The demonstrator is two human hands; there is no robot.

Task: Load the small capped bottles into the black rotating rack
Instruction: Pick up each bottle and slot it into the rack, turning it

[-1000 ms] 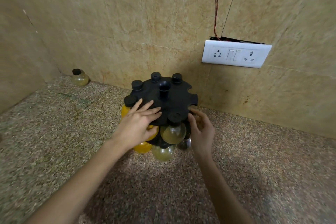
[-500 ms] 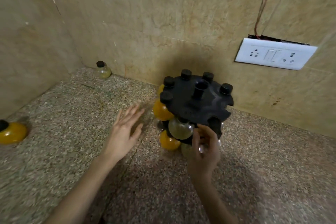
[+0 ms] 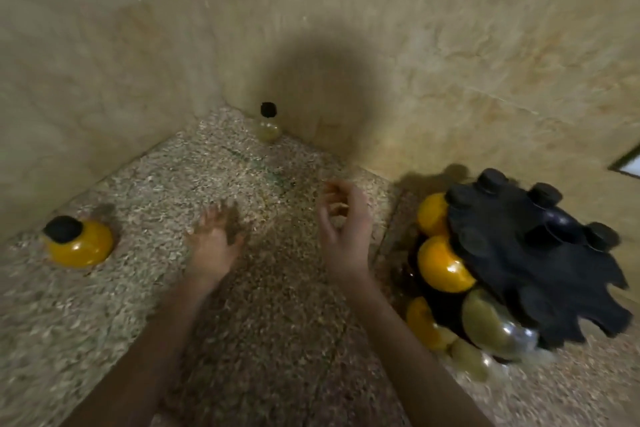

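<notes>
1. Whole view is motion-blurred; edges of hands and bottles are soft, and finger detail is hard to read.
2. Black rack (image 3: 533,260) stands at right on the speckled worktop (image 3: 104,322), close to the back wall (image 3: 450,45). Its notched top disc hides most of the lower tier; only parts of the loaded bottles show beneath it, two orange ones (image 3: 441,265) at its left side and greenish ones (image 3: 488,322) nearer.
3. A white plate (image 3: 630,165) on the wall at far right is cut off by the frame.
4. Left hand (image 3: 214,243) is over the middle of the worktop, palm down, fingers spread, grip empty.
5. Right hand (image 3: 343,229) is beside it, fingers loosely curled and apart, grip empty; it is left of the rack and not touching it.
6. Loose orange bottle (image 3: 79,241) with black cap sits at far left on the worktop, well apart from the left hand.
7. Loose pale bottle (image 3: 267,125) with black cap stands in the far corner, beyond both hands.
</notes>
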